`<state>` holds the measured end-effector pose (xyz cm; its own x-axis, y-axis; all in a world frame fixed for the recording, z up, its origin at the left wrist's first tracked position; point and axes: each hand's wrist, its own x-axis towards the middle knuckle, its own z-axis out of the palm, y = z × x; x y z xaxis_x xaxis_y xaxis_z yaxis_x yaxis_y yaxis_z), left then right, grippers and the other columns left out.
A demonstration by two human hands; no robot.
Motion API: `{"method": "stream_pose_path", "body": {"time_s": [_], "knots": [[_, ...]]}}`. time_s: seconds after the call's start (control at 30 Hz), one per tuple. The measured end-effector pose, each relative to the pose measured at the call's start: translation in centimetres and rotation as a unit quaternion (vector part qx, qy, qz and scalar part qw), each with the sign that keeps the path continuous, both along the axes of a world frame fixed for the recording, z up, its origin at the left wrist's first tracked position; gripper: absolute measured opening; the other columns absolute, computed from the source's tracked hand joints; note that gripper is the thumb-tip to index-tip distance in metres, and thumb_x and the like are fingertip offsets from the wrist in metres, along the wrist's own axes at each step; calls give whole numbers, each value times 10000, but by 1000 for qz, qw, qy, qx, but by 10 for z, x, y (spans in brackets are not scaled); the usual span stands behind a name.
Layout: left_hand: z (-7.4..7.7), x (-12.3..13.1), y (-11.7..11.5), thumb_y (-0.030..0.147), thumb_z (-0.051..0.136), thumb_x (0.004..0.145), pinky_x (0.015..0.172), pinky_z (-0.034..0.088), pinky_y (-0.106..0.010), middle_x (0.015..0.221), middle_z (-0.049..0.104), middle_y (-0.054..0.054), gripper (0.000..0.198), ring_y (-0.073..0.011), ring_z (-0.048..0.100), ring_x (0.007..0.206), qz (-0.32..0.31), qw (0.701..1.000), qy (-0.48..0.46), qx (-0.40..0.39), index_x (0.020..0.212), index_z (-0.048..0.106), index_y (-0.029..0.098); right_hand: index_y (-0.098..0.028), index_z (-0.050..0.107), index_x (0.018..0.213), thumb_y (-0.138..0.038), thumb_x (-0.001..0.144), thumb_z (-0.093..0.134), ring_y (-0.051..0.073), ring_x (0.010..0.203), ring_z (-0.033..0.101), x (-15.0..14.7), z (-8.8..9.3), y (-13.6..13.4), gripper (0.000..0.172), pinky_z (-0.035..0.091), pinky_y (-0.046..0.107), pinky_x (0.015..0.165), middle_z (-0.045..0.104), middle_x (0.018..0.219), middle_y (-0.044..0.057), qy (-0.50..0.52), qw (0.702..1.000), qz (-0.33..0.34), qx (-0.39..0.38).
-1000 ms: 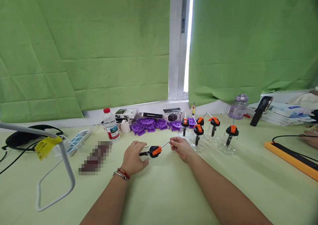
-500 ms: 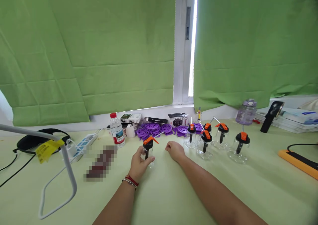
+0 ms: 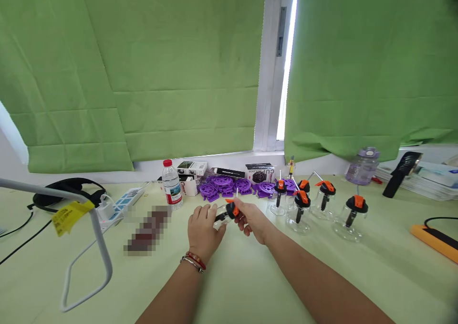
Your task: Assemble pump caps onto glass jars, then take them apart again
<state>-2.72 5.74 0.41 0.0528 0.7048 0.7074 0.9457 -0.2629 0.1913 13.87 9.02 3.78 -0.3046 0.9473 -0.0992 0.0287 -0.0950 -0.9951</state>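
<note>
A small clear glass jar (image 3: 220,217) with a black and orange lid is tilted on its side, its lid end toward the right. My left hand (image 3: 204,228) is wrapped round the glass body. At the lid end, my right hand (image 3: 253,220) has its thumb and forefinger on the orange part of the lid (image 3: 233,210). A thin pale rod sticks up just behind the lid. To the right, several similar jars stand upright, the nearest being a jar (image 3: 299,212) with an orange-topped black lid and a thin straw-like rod.
Behind my hands lie purple plastic wheel-like pieces (image 3: 222,184), small boxes (image 3: 260,172) and a red-capped water bottle (image 3: 172,185). A power strip (image 3: 127,201) and a white metal frame (image 3: 102,247) are at left. An orange-and-black device (image 3: 434,243) lies at right.
The jar in my left hand has tipped from upright onto its side, lid toward the right. My right hand has moved from the table to its lid. The view has shifted slightly.
</note>
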Motion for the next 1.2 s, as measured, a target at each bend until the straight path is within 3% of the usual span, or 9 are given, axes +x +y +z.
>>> {"method": "stream_pose_path", "body": {"time_s": [0.13,0.33,0.57,0.77,0.83,0.87,0.97,1.07,1.2], "knots": [[6,13,-9,254,569,710,794,390,-476,1142,584,-140,429,-357,466,1089,23,995,88,-27,1133,544,195,-211,455,725,-571,657,649,64,392,278,-6,6,-11,413,171,212,370,403,497,-66,-39,997,-44,-41],[10,18,-15,270,598,673,749,419,-420,1036,634,-90,379,-303,528,974,-32,995,52,-76,1046,565,212,-199,448,662,-452,683,671,89,522,335,12,-4,-11,338,259,222,475,411,560,-59,-95,981,-24,170],[14,8,-18,317,682,578,674,445,-340,891,672,-28,408,-242,587,849,-130,975,4,-179,975,612,255,-227,592,876,-348,685,705,136,631,451,50,17,-16,252,347,238,573,552,727,-20,-235,905,191,298],[15,4,-18,392,709,557,706,436,-316,940,676,-10,446,-226,591,877,-129,962,8,-241,974,619,261,-341,529,1231,-104,797,496,210,981,541,57,23,-20,495,397,340,859,568,1147,42,-323,811,226,432],[18,6,-19,396,690,591,736,431,-321,971,672,-24,446,-227,577,910,-118,967,18,-225,1003,607,246,-337,473,1281,-119,816,457,213,1052,520,59,19,-18,514,388,378,908,506,1256,54,-321,827,190,422],[20,7,-19,389,668,622,746,426,-328,976,669,-33,429,-231,567,923,-107,972,29,-207,1018,599,239,-319,446,1298,-154,826,456,213,1052,526,59,17,-17,500,406,387,898,491,1273,69,-302,857,161,386],[24,11,-21,331,607,688,777,402,-369,1018,641,-66,379,-255,525,966,-64,984,86,-140,1048,579,217,-201,469,1219,-385,868,416,208,878,615,55,10,-12,400,508,359,709,575,1121,134,-178,965,126,143],[25,14,-22,287,594,690,796,382,-401,1050,616,-85,394,-276,494,1004,-33,984,137,-106,1074,566,204,-142,544,929,-572,836,393,179,625,622,45,2,-11,465,492,288,518,630,791,95,-85,983,157,-32],[25,12,-22,309,603,672,770,383,-395,995,622,-82,416,-274,505,971,-27,981,149,-121,1073,568,205,-154,545,833,-391,753,618,114,557,532,37,-4,-15,260,445,229,512,567,665,-2,-105,979,146,100]]}}
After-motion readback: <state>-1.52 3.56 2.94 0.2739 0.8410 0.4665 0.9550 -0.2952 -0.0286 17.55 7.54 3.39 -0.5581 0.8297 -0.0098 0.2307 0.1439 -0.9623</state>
